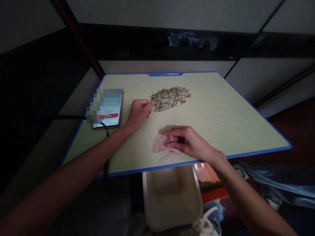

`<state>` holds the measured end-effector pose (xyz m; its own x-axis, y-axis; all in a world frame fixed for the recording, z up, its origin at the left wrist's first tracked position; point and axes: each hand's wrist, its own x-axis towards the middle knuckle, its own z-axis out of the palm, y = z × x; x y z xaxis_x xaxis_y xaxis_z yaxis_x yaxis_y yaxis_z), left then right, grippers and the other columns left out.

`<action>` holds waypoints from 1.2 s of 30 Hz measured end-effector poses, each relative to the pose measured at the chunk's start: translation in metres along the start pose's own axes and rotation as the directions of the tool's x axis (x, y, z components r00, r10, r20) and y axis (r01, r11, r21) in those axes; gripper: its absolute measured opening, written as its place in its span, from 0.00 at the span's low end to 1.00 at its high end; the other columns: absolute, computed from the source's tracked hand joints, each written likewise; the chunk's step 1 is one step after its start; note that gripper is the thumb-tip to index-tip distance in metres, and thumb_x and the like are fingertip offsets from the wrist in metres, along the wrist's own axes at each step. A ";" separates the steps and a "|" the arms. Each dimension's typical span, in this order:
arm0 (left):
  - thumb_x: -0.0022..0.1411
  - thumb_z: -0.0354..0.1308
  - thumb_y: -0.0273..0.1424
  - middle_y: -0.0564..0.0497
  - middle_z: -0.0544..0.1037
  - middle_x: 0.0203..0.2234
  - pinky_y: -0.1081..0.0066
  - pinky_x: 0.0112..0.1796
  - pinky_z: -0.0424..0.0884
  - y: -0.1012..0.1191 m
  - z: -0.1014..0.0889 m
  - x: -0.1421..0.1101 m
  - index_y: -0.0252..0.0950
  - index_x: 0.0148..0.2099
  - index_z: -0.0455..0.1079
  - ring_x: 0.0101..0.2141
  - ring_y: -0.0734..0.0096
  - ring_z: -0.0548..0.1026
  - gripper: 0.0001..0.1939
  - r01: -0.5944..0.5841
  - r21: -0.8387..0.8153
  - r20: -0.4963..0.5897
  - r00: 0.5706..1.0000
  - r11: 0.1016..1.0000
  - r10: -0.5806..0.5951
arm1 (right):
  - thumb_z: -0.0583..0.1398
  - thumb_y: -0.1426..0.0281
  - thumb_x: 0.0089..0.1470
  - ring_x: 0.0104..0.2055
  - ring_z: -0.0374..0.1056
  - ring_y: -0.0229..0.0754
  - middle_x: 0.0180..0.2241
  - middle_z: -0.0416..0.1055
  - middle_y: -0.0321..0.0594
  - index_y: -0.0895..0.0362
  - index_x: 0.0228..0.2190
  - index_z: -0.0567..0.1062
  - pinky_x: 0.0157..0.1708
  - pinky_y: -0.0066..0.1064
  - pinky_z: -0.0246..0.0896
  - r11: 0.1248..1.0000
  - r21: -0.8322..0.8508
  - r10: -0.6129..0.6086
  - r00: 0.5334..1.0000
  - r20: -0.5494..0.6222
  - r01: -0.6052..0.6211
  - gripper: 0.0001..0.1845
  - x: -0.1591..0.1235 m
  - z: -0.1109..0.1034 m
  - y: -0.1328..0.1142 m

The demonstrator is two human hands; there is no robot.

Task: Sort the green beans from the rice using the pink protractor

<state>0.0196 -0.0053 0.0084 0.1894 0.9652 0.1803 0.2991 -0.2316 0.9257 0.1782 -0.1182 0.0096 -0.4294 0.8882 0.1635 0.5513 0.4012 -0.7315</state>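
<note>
A mixed pile of green beans and white grains [171, 98] lies toward the back of the small folding table [221, 118]. My left hand [141, 111] is at the pile's left edge, fingers curled and pressed together; whatever they hold is hidden. Nearer the front edge, my right hand [188, 141] grips a clear protractor [158, 144] with red markings, thumb on one side and fingers on the other. The protractor rests low over the tabletop. Beside it, a small patch of white grains [169, 157] lies close to the blue rim.
A lit phone [110, 109] with a black cable stands at the left. Below the front edge are a white bin [147, 200] with pale grains at its bottom and an orange container [204, 170] holding green beans. Cabinet panels [167, 16] rise behind the table.
</note>
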 end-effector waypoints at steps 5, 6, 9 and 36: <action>0.52 0.51 0.25 0.59 0.58 0.05 0.79 0.15 0.51 0.000 0.000 0.000 0.34 0.12 0.58 0.10 0.83 0.55 0.18 -0.003 -0.004 0.005 1.000 1.000 0.003 | 0.60 0.72 0.51 0.32 0.67 0.39 0.33 0.73 0.43 0.62 0.42 0.75 0.33 0.28 0.59 0.997 0.006 -0.082 0.988 0.133 0.082 0.14 0.002 0.001 -0.001; 0.52 0.51 0.25 0.59 0.58 0.05 0.79 0.15 0.51 0.000 0.000 0.000 0.34 0.12 0.58 0.10 0.84 0.55 0.18 -0.003 -0.005 0.005 1.000 1.000 0.003 | 0.60 0.72 0.52 0.33 0.67 0.39 0.33 0.73 0.44 0.62 0.42 0.75 0.34 0.28 0.59 0.996 0.013 -0.086 0.985 0.146 0.085 0.14 0.002 0.001 -0.002; 0.52 0.51 0.25 0.59 0.58 0.05 0.79 0.15 0.51 0.000 0.000 -0.001 0.34 0.12 0.58 0.10 0.84 0.55 0.18 -0.001 -0.006 0.004 1.000 1.000 0.001 | 0.60 0.73 0.51 0.32 0.67 0.38 0.32 0.72 0.43 0.63 0.41 0.75 0.32 0.27 0.59 0.993 0.050 -0.114 0.981 0.158 0.108 0.14 0.001 0.002 -0.005; 0.51 0.51 0.25 0.59 0.58 0.05 0.78 0.14 0.50 0.002 0.001 -0.001 0.34 0.12 0.57 0.10 0.83 0.55 0.18 -0.007 -0.006 0.004 1.000 1.000 0.007 | 0.61 0.68 0.46 0.25 0.65 0.37 0.25 0.70 0.40 0.64 0.39 0.77 0.26 0.30 0.60 0.925 0.075 0.371 0.840 -0.395 -0.373 0.17 -0.051 -0.014 0.018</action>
<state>0.0207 -0.0068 0.0099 0.1957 0.9630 0.1855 0.2919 -0.2378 0.9264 0.2194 -0.1530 -0.0027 0.1268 0.9837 0.1275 0.6163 0.0226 -0.7872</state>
